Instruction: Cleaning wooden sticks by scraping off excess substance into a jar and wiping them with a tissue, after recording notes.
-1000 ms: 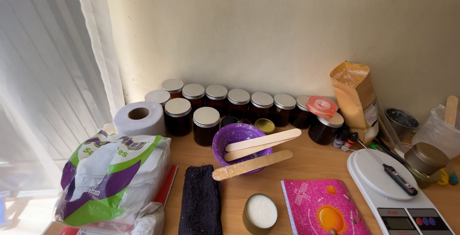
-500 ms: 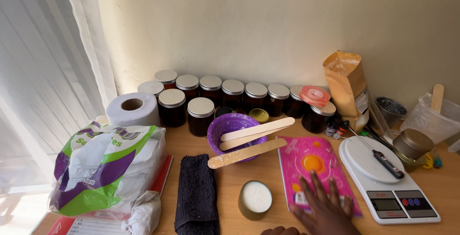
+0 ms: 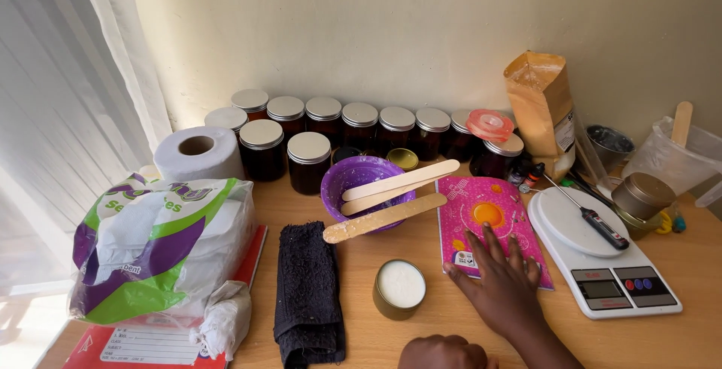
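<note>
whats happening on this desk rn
A person's right hand lies flat, fingers spread, on the lower part of a pink notebook on the wooden desk. The left hand just shows at the bottom edge, holding nothing visible. Left of the notebook sits a small tin of white wax; behind it, a purple bowl with wooden sticks across it.

Approx 11 dark amber glass jars w/ silver lids (image 3: 309, 161) (back row partly hidden), 3 flat wooden stirring sticks (image 3: 385, 217), 1 white toilet-paper roll (image 3: 198, 151), 1 white digital kitchen scale (image 3: 602, 260).
</note>
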